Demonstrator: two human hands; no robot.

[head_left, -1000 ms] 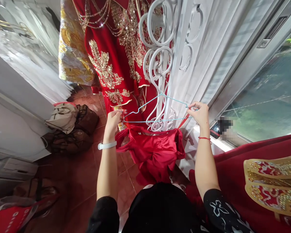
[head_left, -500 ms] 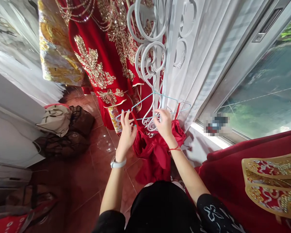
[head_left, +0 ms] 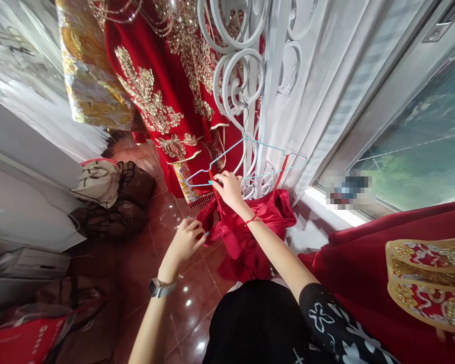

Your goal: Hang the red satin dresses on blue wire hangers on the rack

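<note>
A red satin dress [head_left: 235, 233] hangs by thin straps from a light-blue wire hanger [head_left: 227, 150], which is hooked on a white scrolled metal rack. My right hand [head_left: 228, 188] is closed at the left strap [head_left: 212, 177], just under the hanger's left shoulder; thumb and fingers pinch there. Lower and to the left, my left hand [head_left: 188, 237] is closed on the dress's left edge, fingertips against the red fabric. The right strap [head_left: 282, 172] runs taut up to the hanger, with no hand on it. Part of the bodice lies behind my right forearm.
Red garments with gold beading [head_left: 151, 101] hang behind the white scrolled rack [head_left: 237, 81]. Bags [head_left: 98, 182] sit on the red tiled floor [head_left: 182, 288] at left. A glass door [head_left: 420, 136] stands at right, above another red embellished garment [head_left: 349, 263].
My right hand has moved left from the hanger's middle to the left strap. My left hand has dropped from near that strap down to the dress's left edge, pulling it leftward.
</note>
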